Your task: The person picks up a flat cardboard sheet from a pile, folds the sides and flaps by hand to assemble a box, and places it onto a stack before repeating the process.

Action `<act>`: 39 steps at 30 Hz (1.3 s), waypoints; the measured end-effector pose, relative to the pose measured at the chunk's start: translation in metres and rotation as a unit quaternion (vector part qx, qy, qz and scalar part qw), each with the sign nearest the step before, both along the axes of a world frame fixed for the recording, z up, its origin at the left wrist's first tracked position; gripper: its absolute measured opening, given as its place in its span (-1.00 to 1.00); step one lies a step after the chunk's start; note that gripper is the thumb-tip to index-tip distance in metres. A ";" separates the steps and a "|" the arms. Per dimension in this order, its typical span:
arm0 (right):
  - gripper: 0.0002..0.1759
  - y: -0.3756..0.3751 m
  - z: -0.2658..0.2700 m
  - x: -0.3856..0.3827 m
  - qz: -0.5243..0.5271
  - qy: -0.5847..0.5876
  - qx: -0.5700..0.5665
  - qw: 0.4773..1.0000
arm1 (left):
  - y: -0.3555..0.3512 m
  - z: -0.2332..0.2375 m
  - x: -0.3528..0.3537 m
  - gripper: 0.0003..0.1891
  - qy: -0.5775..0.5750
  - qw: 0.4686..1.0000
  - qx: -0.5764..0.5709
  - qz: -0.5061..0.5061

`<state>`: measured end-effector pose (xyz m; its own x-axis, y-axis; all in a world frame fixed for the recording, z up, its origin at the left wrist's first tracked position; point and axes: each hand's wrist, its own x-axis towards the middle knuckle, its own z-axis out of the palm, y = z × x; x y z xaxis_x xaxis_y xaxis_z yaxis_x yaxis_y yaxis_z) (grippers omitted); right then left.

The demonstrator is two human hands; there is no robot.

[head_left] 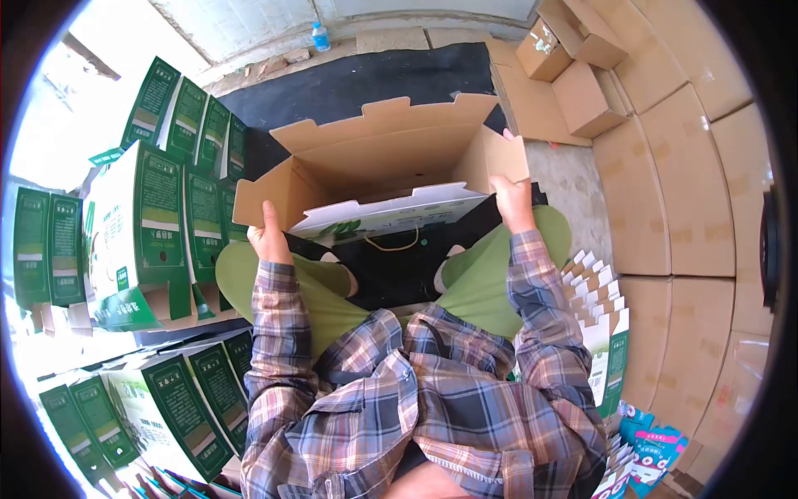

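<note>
Both hands (391,216) grip the open carton (374,158), green boxes (160,216) stacked beside it.

1. Open carton (374,158): brown inside, white outside with green leaf print.
2. Shirt (349,424): blue, pink and white plaid.
3. Trousers (486,262): plain green.
4. Printed boxes (160,212): green and white.
5. Mat (357,81): black.
6. Bottle (321,37): blue.

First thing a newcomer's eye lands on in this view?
Probably the open cardboard box with a brown inside and white printed outside, mid-frame, its side flaps held by the left hand and right hand. Next, the green-and-white printed cartons ranked along the left side. Then the wall of plain brown cardboard boxes filling the right.
</note>
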<state>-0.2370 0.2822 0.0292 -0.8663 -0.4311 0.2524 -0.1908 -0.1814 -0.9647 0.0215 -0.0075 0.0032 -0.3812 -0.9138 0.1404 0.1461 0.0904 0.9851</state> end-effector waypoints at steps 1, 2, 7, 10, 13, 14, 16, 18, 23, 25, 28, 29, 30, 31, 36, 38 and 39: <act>-0.14 0.000 0.001 -0.002 0.007 0.003 -0.001 1.000 | -0.002 0.000 -0.001 -0.67 0.006 1.000 0.020 0.019; -0.17 0.000 0.001 -0.002 0.017 -0.031 0.007 0.999 | -0.004 0.000 -0.001 -0.63 0.011 0.998 0.041 0.037; -0.23 0.004 -0.023 -0.001 0.035 -0.172 -0.011 0.984 | -0.014 -0.010 0.001 -0.57 -0.030 0.984 0.162 0.073; -0.23 0.008 -0.020 -0.002 0.051 -0.158 0.041 0.985 | -0.021 -0.011 0.000 -0.49 0.008 0.993 0.076 0.091; -0.24 0.012 -0.032 -0.003 0.036 -0.125 0.026 0.991 | -0.032 0.010 0.012 -0.29 -0.061 0.985 -0.095 0.130; -0.24 0.012 -0.033 -0.001 0.039 -0.153 0.008 0.987 | -0.035 0.027 0.020 -0.19 -0.144 0.967 -0.145 0.154; -0.23 0.011 -0.024 0.003 0.048 -0.176 0.034 0.983 | -0.044 0.082 0.039 -0.20 -0.111 0.961 -0.176 0.181; -0.23 0.011 -0.020 0.006 0.053 -0.180 0.032 0.982 | -0.074 0.132 0.083 -0.28 -0.049 0.958 -0.202 0.200; -0.24 0.012 -0.025 0.005 0.045 -0.170 0.034 0.984 | -0.039 0.248 0.089 -0.81 0.193 0.815 -0.264 0.478; -0.24 0.010 -0.018 0.006 0.045 -0.169 0.036 0.984 | -0.020 0.231 0.075 -0.81 0.044 0.873 -0.436 0.216; -0.24 0.009 -0.014 0.008 0.042 -0.150 0.038 0.987 | 0.035 0.176 0.004 -0.68 0.016 0.974 -0.171 -0.146; -0.24 0.011 -0.017 0.008 0.047 -0.162 0.036 0.985 | 0.028 0.141 -0.015 -0.63 0.056 0.957 -0.183 -0.219; -0.24 0.012 -0.019 0.006 0.050 -0.172 0.033 0.983 | 0.026 0.117 -0.027 -0.60 0.031 0.957 -0.172 -0.232; -0.24 0.013 -0.019 0.005 0.048 -0.169 0.033 0.984 | 0.022 0.103 -0.038 -0.58 0.006 0.957 -0.174 -0.233; -0.23 0.013 -0.016 0.009 0.048 -0.147 0.033 0.987 | 0.001 0.083 -0.061 -0.39 -0.191 0.882 -0.416 -0.112; -0.23 0.014 -0.016 0.009 0.052 -0.156 0.032 0.986 | -0.003 0.075 -0.058 -0.36 -0.250 0.837 -0.477 -0.101; -0.24 0.015 -0.017 0.009 0.056 -0.165 0.031 0.984 | -0.007 0.071 -0.054 -0.36 -0.276 0.812 -0.501 -0.118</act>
